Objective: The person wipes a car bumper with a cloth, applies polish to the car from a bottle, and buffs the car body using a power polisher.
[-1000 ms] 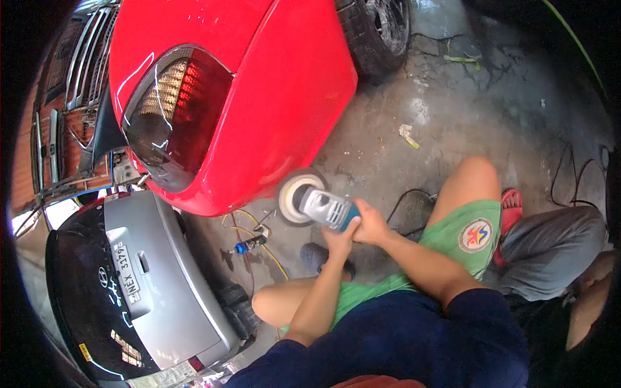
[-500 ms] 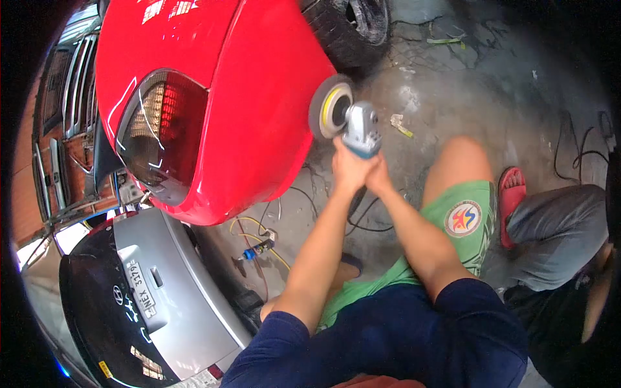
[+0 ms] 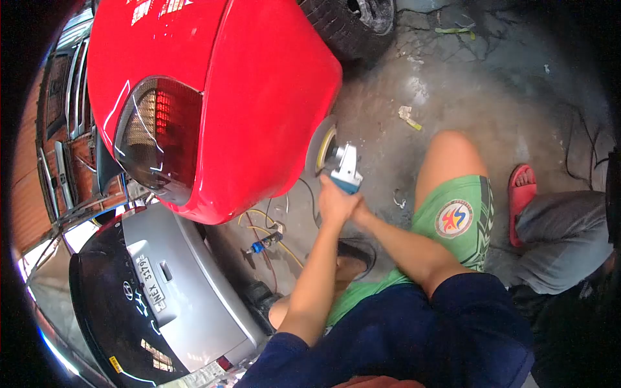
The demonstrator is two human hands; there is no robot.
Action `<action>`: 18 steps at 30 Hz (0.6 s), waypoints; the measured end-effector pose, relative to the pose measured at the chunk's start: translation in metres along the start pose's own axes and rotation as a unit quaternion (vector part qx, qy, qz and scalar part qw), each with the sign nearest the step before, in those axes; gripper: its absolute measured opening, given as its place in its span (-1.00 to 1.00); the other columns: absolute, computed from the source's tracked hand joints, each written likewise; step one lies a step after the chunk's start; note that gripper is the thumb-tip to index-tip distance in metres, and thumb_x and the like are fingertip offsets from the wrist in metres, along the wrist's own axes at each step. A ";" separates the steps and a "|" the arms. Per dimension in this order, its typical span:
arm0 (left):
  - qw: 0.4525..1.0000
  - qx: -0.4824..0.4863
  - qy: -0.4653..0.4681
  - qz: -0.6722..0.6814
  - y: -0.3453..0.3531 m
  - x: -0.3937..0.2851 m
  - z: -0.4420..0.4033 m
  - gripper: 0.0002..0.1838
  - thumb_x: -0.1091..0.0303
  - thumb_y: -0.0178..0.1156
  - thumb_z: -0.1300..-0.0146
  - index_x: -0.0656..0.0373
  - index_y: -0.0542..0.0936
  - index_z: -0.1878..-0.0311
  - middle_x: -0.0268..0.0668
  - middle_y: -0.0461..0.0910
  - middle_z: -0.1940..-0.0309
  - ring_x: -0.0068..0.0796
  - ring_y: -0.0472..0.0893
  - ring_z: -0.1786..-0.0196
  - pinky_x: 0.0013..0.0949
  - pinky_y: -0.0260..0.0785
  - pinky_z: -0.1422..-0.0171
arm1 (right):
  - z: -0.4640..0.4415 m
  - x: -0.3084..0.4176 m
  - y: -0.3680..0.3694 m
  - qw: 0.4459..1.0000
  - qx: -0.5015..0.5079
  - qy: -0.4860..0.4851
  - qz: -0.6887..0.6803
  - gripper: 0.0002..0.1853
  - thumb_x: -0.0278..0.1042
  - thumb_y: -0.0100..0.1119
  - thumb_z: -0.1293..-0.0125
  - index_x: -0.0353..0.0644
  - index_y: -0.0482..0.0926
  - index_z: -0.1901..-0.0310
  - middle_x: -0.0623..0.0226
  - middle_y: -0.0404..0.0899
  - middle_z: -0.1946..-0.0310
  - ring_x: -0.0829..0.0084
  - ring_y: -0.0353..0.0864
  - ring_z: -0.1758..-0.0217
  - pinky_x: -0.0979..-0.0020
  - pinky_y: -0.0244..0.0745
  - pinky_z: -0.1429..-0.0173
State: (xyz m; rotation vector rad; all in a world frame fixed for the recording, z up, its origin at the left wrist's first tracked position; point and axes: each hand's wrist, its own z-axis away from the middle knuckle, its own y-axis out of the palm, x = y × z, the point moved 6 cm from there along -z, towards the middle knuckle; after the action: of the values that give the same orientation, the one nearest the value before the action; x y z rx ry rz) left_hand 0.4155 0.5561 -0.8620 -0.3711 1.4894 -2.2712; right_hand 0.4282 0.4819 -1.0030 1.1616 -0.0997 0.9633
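Both of my hands are closed on a car polisher [image 3: 347, 166] with a grey head and a round pad [image 3: 320, 147]. My left hand [image 3: 337, 202] wraps the body near the blue collar. Just behind it, my right hand [image 3: 362, 212] grips the handle, whose rear part is hidden. The pad stands on edge against the lower rear side of a red car [image 3: 272, 110]; it seems to touch the paint. A dark tail light [image 3: 162, 136] sits on the car's rear corner.
A silver car [image 3: 200, 291] stands close on the left. A person's leg in grey trousers [image 3: 563, 233] with a red slipper [image 3: 522, 197] is at the right. Cables and a blue tool [image 3: 265, 243] lie on the concrete floor [image 3: 453, 90]. A car wheel [image 3: 356, 26] is at the top.
The polisher and both hands have moved down the view along the red car's side, from nearer the wheel towards the rear bumper. The pad has turned more edge-on.
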 end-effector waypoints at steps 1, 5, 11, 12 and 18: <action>1.000 0.001 -0.020 -0.015 0.003 0.013 0.005 0.01 0.07 0.65 0.19 0.34 0.26 -0.22 0.23 0.69 0.01 0.26 0.71 -0.07 0.06 0.56 -0.21 | 0.014 -0.011 0.010 0.995 -0.009 0.068 -0.072 -0.76 -0.34 0.35 -0.44 -0.18 0.72 -0.08 0.40 0.73 -0.03 0.47 0.66 -0.06 0.31 0.64 -0.11; 0.996 0.009 -0.065 -0.056 0.011 0.057 0.025 -0.04 0.04 0.61 0.13 0.31 0.31 -0.25 0.18 0.58 -0.21 0.14 0.60 -0.29 0.16 0.48 -0.30 | 0.032 -0.060 0.034 0.963 0.088 0.227 -0.115 -0.80 -0.30 0.35 -0.46 -0.11 0.70 -0.04 0.34 0.73 -0.01 0.42 0.72 0.07 0.30 0.67 0.07; 0.995 0.000 -0.043 -0.090 0.006 0.039 0.019 -0.02 -0.01 0.56 0.08 0.34 0.31 -0.31 0.16 0.62 -0.18 0.15 0.60 -0.30 0.28 0.40 -0.33 | 0.008 -0.087 0.022 0.966 0.085 0.200 -0.137 -0.67 -0.06 0.19 -0.55 -0.09 0.62 -0.15 0.36 0.72 -0.01 0.41 0.71 0.09 0.28 0.64 0.13; 0.996 0.007 -0.033 -0.085 0.008 0.030 0.011 0.01 -0.03 0.56 0.09 0.38 0.31 -0.32 0.19 0.62 -0.19 0.17 0.62 -0.29 0.21 0.43 -0.34 | -0.006 -0.090 0.013 0.972 0.065 0.193 -0.118 -0.61 0.01 0.16 -0.55 -0.07 0.60 -0.18 0.36 0.71 -0.04 0.39 0.70 0.04 0.22 0.64 0.08; 0.999 0.030 0.013 -0.029 0.011 -0.047 -0.049 0.06 -0.08 0.52 0.07 0.44 0.33 -0.38 0.25 0.61 -0.23 0.20 0.63 -0.30 0.11 0.44 -0.40 | -0.065 0.004 -0.042 0.981 -0.046 0.186 -0.021 -0.46 0.28 0.06 -0.51 0.06 0.54 -0.26 0.37 0.61 -0.22 0.32 0.55 -0.22 -0.03 0.51 -0.10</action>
State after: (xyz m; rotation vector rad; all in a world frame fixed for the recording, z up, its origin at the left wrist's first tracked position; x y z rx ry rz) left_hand 0.4382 0.6140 -0.8921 -0.3727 1.4354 -2.3683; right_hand 0.4338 0.5340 -1.0596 0.8796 0.1780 1.1103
